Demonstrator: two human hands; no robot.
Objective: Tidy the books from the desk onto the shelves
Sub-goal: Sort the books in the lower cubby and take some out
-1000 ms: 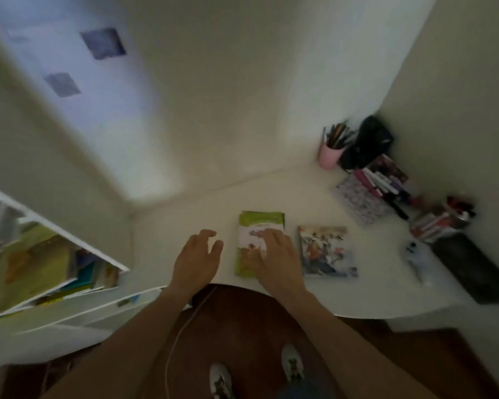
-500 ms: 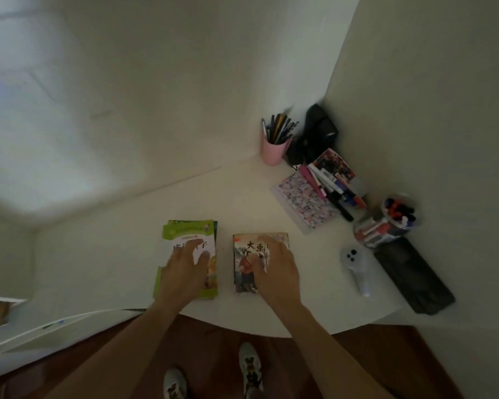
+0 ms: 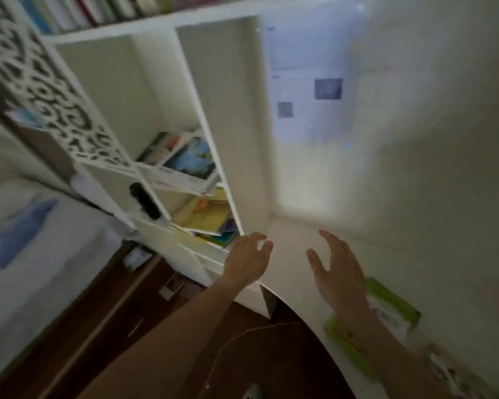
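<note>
Left hand (image 3: pixel 247 262) raised over the near left corner of the white desk (image 3: pixel 294 249), fingers spread and lightly curled, empty, touching nothing that can be made out; fingertips close beside the right upright of the white shelving unit (image 3: pixel 228 156). Right hand (image 3: pixel 339 273) raised over the desk, palm turned inward, fingers splayed and half-curled, empty.

Green-covered book (image 3: pixel 386 306) flat on the desk, just beyond the right wrist and partly hidden by the right forearm; not held by either hand; cover print blurred. Second book (image 3: pixel 444 375) at the lower right frame edge, also flat on the desk, only partly in view and too blurred to read.

Shelving to the left of the desk, seen at a steep tilt; top shelf lined with upright books (image 3: pixel 104 7); middle compartment holding a leaning stack with a blue-pictured cover (image 3: pixel 192 159) on top; compartment below holding yellow-covered books (image 3: pixel 208 216) lying flat. Dark oblong object (image 3: pixel 144 201) in the narrow compartment to the left, identity not clear. White fretwork side panel (image 3: pixel 49 90) at upper left.

Paper sheets (image 3: pixel 308 105) with small dark squares fixed to the wall behind the desk. Dark wooden floor (image 3: pixel 104 312) below; thin white cable (image 3: pixel 242 335) crossing the lower centre. Whole view motion-blurred.
</note>
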